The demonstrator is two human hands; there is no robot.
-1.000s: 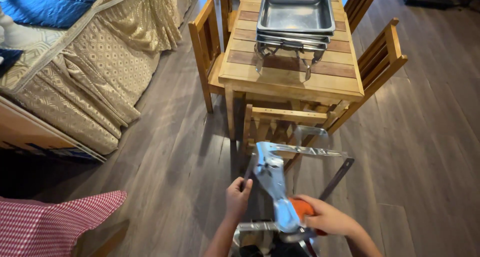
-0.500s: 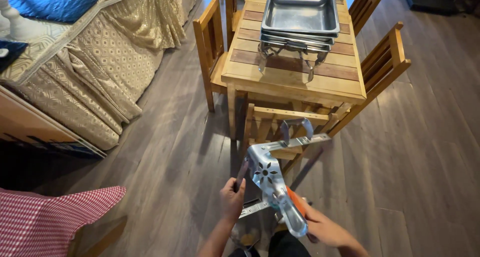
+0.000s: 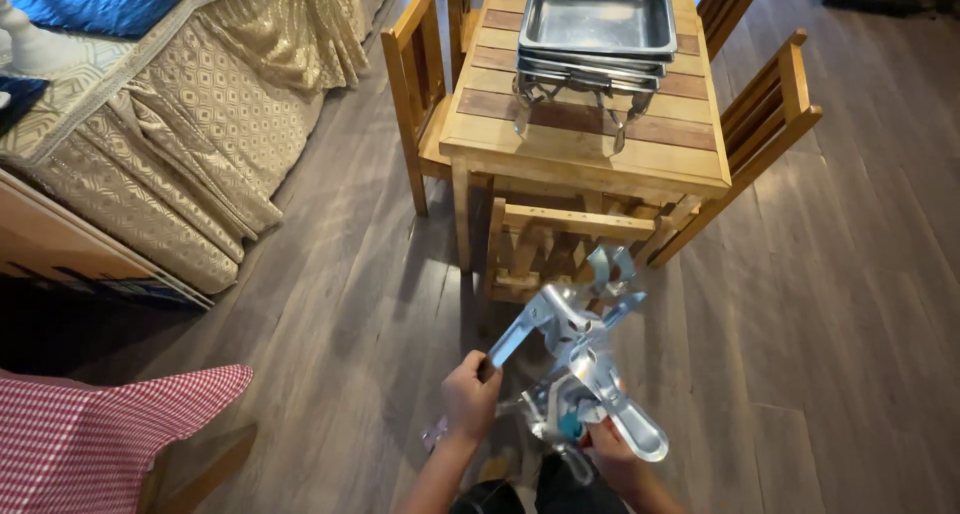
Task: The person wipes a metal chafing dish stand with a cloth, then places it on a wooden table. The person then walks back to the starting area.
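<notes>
While left hand (image 3: 470, 394) fingers wrap its lever, right hand (image 3: 610, 449) grips the metal press (image 3: 585, 359).

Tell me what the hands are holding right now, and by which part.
Both grip one shiny metal hand tool: left hand on the end of its long flat handle, right hand on its lower body.

Table (image 3: 590, 139) as landmark: stacked metal trays on a stand (image 3: 597, 29) sit on it. Chairs stand at its left (image 3: 415, 84), right (image 3: 765, 124) and near end (image 3: 560, 244). Draped bed (image 3: 170, 104) lies well left of table. Metal press tool (image 3: 580, 359) is before table's near end, left hand (image 3: 470, 394) on its lever, right hand (image 3: 610, 449) at its base.
</notes>
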